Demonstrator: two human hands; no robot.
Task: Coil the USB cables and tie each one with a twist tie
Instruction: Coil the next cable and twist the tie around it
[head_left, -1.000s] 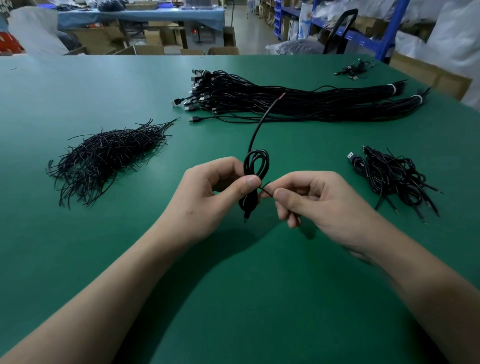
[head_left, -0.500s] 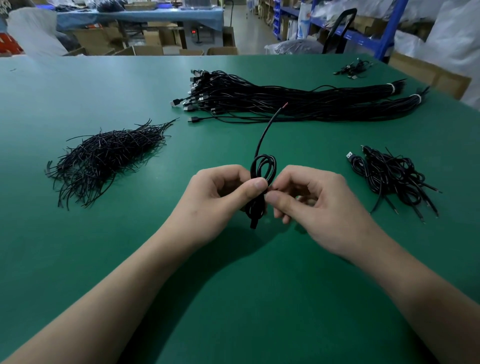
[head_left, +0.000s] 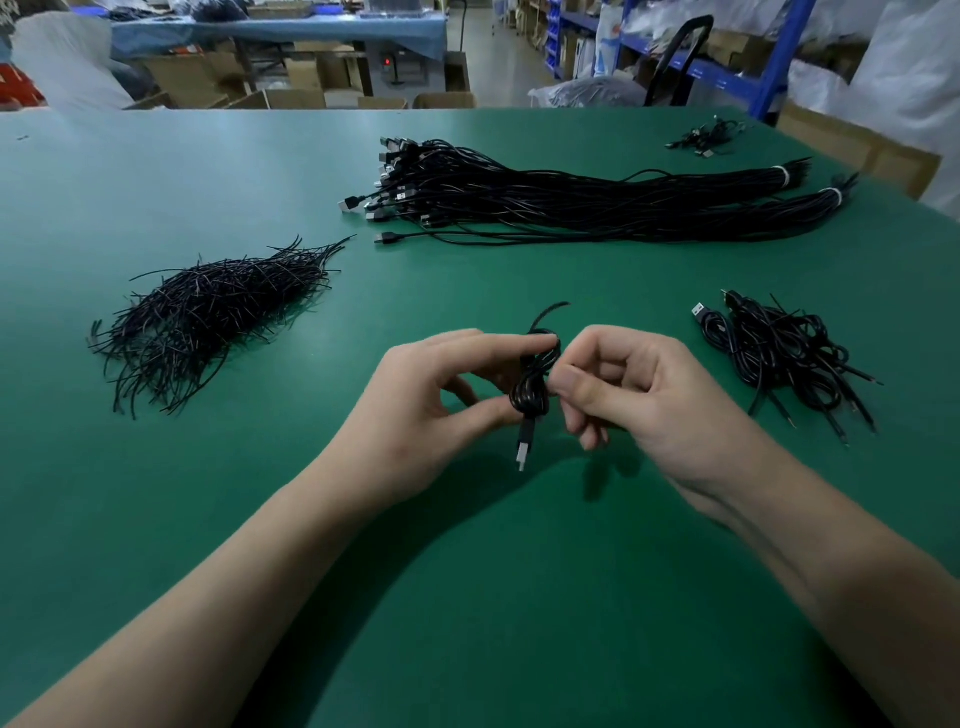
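Observation:
A coiled black USB cable (head_left: 532, 392) hangs upright between both hands above the green table (head_left: 467, 597). My left hand (head_left: 436, 410) pinches the coil's middle between thumb and forefinger. My right hand (head_left: 639, 400) presses against the coil's right side, fingers closed on it where the twist tie sits; the tie itself is hidden. The USB plug (head_left: 523, 451) dangles below the coil, and a short cable tail curls up above it.
A heap of black twist ties (head_left: 208, 317) lies at the left. Long bundles of uncoiled USB cables (head_left: 571, 202) stretch across the back. A pile of tied cables (head_left: 784, 353) sits at the right. A few more cables (head_left: 704, 136) lie far back right.
The hands have closed together on the coil. The long straight cable tail that stood up above the coil now shows only as a short curl, and the plug hangs lower.

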